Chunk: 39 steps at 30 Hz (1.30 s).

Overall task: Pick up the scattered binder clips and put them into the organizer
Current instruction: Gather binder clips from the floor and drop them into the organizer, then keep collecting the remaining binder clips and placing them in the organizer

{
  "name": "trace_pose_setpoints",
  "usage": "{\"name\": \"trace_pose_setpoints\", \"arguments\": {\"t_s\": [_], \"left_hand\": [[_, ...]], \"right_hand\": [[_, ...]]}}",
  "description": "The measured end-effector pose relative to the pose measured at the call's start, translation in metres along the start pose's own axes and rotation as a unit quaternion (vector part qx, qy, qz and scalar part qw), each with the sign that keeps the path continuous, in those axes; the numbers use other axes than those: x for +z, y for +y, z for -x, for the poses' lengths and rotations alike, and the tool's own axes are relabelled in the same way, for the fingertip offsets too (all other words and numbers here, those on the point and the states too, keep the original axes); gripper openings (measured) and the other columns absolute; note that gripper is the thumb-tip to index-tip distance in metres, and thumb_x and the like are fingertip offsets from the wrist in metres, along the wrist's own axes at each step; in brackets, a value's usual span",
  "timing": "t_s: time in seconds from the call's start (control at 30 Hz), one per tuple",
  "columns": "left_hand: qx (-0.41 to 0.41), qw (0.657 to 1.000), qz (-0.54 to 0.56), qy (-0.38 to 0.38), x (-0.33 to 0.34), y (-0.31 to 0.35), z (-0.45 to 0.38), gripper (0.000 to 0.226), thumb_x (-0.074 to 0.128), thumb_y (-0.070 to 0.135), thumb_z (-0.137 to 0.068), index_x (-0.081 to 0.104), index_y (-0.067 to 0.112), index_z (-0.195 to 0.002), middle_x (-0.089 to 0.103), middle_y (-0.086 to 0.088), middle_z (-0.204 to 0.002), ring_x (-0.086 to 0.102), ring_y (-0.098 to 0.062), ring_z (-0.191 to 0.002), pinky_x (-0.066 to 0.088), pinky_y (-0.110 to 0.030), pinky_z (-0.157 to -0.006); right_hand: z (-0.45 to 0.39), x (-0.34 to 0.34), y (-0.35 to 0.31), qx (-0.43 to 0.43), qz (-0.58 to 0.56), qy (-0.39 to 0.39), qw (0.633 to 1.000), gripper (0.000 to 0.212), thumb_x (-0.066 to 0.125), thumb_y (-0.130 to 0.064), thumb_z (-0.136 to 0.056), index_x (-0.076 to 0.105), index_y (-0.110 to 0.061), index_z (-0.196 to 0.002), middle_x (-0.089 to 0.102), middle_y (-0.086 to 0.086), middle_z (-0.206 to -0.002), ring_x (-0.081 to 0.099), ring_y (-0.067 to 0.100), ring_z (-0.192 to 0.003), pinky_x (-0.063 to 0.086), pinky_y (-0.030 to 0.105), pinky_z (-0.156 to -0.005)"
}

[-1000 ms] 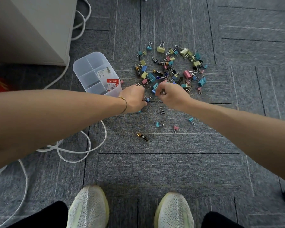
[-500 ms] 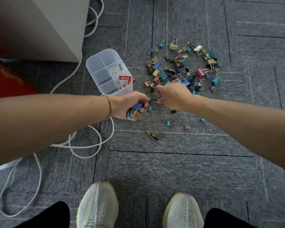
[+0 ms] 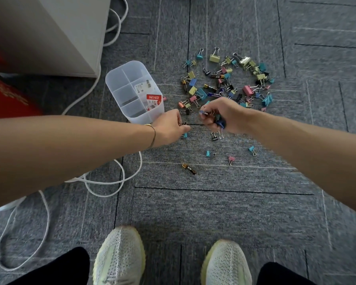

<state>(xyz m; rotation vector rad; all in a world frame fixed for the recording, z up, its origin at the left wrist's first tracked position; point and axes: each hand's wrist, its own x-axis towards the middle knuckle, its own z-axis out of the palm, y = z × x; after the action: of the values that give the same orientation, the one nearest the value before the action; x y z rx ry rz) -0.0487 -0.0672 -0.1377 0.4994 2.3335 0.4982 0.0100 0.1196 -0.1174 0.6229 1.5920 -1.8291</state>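
Head view, looking down at grey carpet-tile floor (image 3: 193, 212).

Right hand (image 3: 224, 116): near frame centre, fingers curled, clenched around a small bunch of binder clips (image 3: 220, 123), blue and dark ones visible, wire handles hanging out below the palm; one small clip pinched at the fingertips.

Left hand (image 3: 171, 125): at 9 o'clock from the right hand, close but apart. Fingers bent downward at the floor, wire loops of a small clip visible at the fingertips; grasp or mere touch: cannot tell. Thin bracelet (image 3: 152, 134) on the wrist.

Translucent divided organizer (image 3: 119, 79): on the floor at 11 o'clock from the left hand, just beyond it. Red-and-white label card (image 3: 150, 95) inside the right-hand compartments.

Scattered clip pile (image 3: 226, 81): yellow, teal, pink, blue, black, at 12 to 1 o'clock from the hands. Loose stragglers at 6 o'clock: teal clip (image 3: 209, 153), pink clip (image 3: 231, 159), teal clip (image 3: 251, 149), black clip (image 3: 214, 137).

AA battery (image 3: 189, 169) at 6 o'clock, more batteries mixed in the pile.

White cable (image 3: 103, 182) looped at 8 o'clock. Grey cabinet (image 3: 56, 31) at 10 o'clock. Two pale knit sneakers (image 3: 119, 256) at the bottom edge.
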Motion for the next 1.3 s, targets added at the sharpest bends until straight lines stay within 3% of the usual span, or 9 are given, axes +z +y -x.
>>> {"name": "trace_pose_setpoints", "arguments": {"t_s": [0.13, 0.27, 0.5, 0.6, 0.7, 0.87, 1.0, 1.13, 1.3], "left_hand": [[0.017, 0.996, -0.089, 0.026, 0.003, 0.005, -0.004, 0.036, 0.061, 0.044, -0.099, 0.049, 0.013, -0.113, 0.06, -0.005, -0.096, 0.059, -0.025, -0.089, 0.045, -0.036, -0.069], [0.106, 0.966, -0.231, 0.054, 0.0, 0.012, -0.007, 0.026, 0.056, 0.038, -0.103, 0.054, 0.012, -0.107, 0.059, -0.007, -0.093, 0.055, -0.027, -0.083, 0.044, -0.038, -0.068], [0.092, 0.979, -0.183, -0.018, -0.012, 0.008, -0.004, 0.029, 0.049, 0.031, -0.103, 0.063, 0.008, -0.093, 0.066, -0.008, -0.082, 0.061, -0.021, -0.07, 0.045, -0.031, -0.054], [0.002, 0.992, 0.071, -0.103, -0.013, -0.005, 0.003, 0.029, 0.044, 0.027, -0.107, 0.059, 0.009, -0.089, 0.062, -0.008, -0.071, 0.054, -0.02, -0.055, 0.041, -0.028, -0.047], [-0.078, 0.949, 0.252, -0.173, -0.018, -0.02, 0.012, 0.03, 0.044, 0.018, -0.102, 0.054, 0.006, -0.077, 0.052, -0.008, -0.059, 0.044, -0.018, -0.044, 0.03, -0.023, -0.037], [-0.076, 0.873, 0.361, -0.319, -0.038, -0.043, 0.024, 0.024, 0.042, 0.018, -0.097, 0.048, 0.011, -0.075, 0.049, -0.008, -0.066, 0.041, -0.019, -0.052, 0.029, -0.023, -0.038], [-0.054, 0.824, 0.406, -0.391, -0.053, -0.043, 0.034, 0.018, 0.039, 0.019, -0.088, 0.047, 0.013, -0.073, 0.05, -0.007, -0.071, 0.041, -0.017, -0.053, 0.03, -0.021, -0.04], [-0.04, 0.818, 0.429, -0.381, -0.065, -0.038, 0.035, 0.033, 0.046, 0.031, -0.097, 0.047, 0.015, -0.069, 0.051, -0.005, -0.069, 0.041, -0.015, -0.054, 0.028, -0.022, -0.041], [-0.078, 0.868, 0.45, -0.196, -0.091, -0.037, 0.031, 0.033, 0.055, 0.026, -0.1, 0.048, 0.017, -0.069, 0.052, -0.001, -0.065, 0.044, -0.011, -0.049, 0.03, -0.018, -0.035]], "right_hand": [[0.003, -0.004, -0.004, -0.021, -0.097, -0.084, 0.992, 0.018, 0.038, -0.02, -0.077, 0.052, -0.01, -0.071, 0.046, 0.005, -0.066, 0.038, 0.018, -0.056, 0.026, 0.031, -0.052], [0.003, -0.002, -0.01, -0.006, -0.118, -0.094, 0.989, 0.035, 0.042, -0.033, -0.094, 0.054, -0.011, -0.069, 0.052, 0.005, -0.067, 0.041, 0.017, -0.055, 0.027, 0.03, -0.051], [0.003, 0.017, -0.002, 0.044, 0.196, 0.06, 0.978, 0.024, 0.054, -0.023, -0.102, 0.065, -0.007, -0.088, 0.061, 0.002, -0.069, 0.047, 0.009, -0.051, 0.035, 0.023, -0.048], [-0.005, 0.033, 0.009, 0.001, 0.432, 0.121, 0.894, 0.03, 0.055, -0.03, -0.103, 0.066, -0.013, -0.082, 0.063, 0.002, -0.068, 0.052, 0.013, -0.053, 0.043, 0.026, -0.048], [-0.01, 0.046, 0.014, -0.077, 0.619, 0.115, 0.773, 0.034, 0.051, -0.041, -0.103, 0.064, -0.013, -0.09, 0.064, 0.0, -0.073, 0.062, 0.018, -0.063, 0.055, 0.032, -0.058], [-0.014, 0.059, 0.01, -0.139, 0.786, 0.066, 0.598, 0.04, 0.04, -0.051, -0.104, 0.051, -0.013, -0.107, 0.054, -0.001, -0.067, 0.048, 0.011, -0.052, 0.032, 0.026, -0.044], [-0.019, 0.066, 0.008, -0.17, 0.826, 0.054, 0.535, 0.034, 0.037, -0.04, -0.107, 0.054, -0.01, -0.107, 0.052, -0.003, -0.062, 0.045, 0.012, -0.048, 0.034, 0.026, -0.045], [-0.023, 0.069, 0.009, -0.161, 0.77, 0.077, 0.613, 0.041, 0.039, -0.031, -0.103, 0.063, -0.008, -0.079, 0.053, -0.003, -0.058, 0.05, 0.012, -0.046, 0.049, 0.029, -0.046], [-0.027, 0.066, -0.008, -0.042, 0.356, 0.117, 0.926, 0.036, 0.049, -0.017, -0.097, 0.064, -0.009, -0.066, 0.055, 0.001, -0.053, 0.041, 0.015, -0.045, 0.033, 0.024, -0.045]]}}
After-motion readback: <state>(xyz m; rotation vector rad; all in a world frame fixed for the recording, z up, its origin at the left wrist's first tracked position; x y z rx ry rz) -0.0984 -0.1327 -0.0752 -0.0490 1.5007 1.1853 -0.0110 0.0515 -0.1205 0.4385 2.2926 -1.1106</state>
